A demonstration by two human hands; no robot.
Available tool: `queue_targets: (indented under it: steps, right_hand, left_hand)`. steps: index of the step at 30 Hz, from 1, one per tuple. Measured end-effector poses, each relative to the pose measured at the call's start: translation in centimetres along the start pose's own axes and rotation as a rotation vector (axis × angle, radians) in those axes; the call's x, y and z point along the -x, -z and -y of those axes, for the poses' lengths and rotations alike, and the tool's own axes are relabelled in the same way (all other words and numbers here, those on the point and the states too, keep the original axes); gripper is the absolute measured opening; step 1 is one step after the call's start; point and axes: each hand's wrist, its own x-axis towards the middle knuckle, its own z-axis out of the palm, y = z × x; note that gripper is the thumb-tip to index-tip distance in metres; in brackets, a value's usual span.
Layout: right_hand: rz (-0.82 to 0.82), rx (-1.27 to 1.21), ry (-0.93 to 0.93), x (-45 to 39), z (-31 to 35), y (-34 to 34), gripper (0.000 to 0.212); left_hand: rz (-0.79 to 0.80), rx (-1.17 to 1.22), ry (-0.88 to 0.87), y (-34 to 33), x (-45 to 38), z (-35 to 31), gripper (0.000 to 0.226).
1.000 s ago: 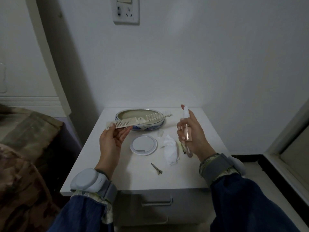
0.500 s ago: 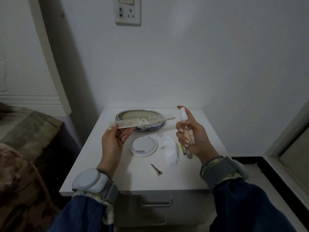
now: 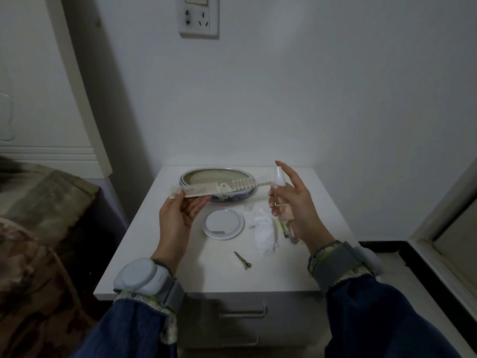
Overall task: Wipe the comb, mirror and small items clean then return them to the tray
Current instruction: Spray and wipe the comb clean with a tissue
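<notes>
My left hand [image 3: 178, 215] holds a cream two-sided comb [image 3: 219, 188] by its left end, level above the white nightstand and in front of the blue-and-white oval tray [image 3: 196, 174]. My right hand [image 3: 294, 205] grips a slim clear spray bottle [image 3: 280, 197] upright, its index finger raised over the white nozzle, which sits near the comb's right end. On the table lie a round white mirror [image 3: 223, 223], a crumpled white cloth [image 3: 263, 232], a metal hair clip [image 3: 243, 260] and a small yellowish item [image 3: 282, 227] partly behind the bottle.
The nightstand [image 3: 322, 267] stands against a white wall with a socket plate [image 3: 198, 15] above. A bed with a camouflage cover [image 3: 33, 228] is at the left. A drawer handle [image 3: 242, 312] shows below the front edge. A door frame is at the right.
My right hand has raised the spray bottle a little and brought it closer to the comb's right end. The index finger now lifts higher over the nozzle. The comb shifted slightly right.
</notes>
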Motion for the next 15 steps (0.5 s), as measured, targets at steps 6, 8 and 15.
queue_targets:
  steps: [6, 8, 15]
  right_hand:
    - [-0.175, 0.703, 0.244, 0.2, -1.1, -0.3, 0.049]
    - [-0.191, 1.005, 0.386, 0.3, -1.7, -0.4, 0.050]
    - [-0.360, 1.244, 0.633, -0.4, -2.6, -0.6, 0.041]
  left_hand:
    - [0.017, -0.046, -0.025, -0.2, 0.3, -0.1, 0.026]
    - [0.030, -0.066, -0.032, -0.3, 0.4, 0.0, 0.026]
    - [0.071, -0.087, -0.027, -0.3, 0.5, 0.1, 0.026]
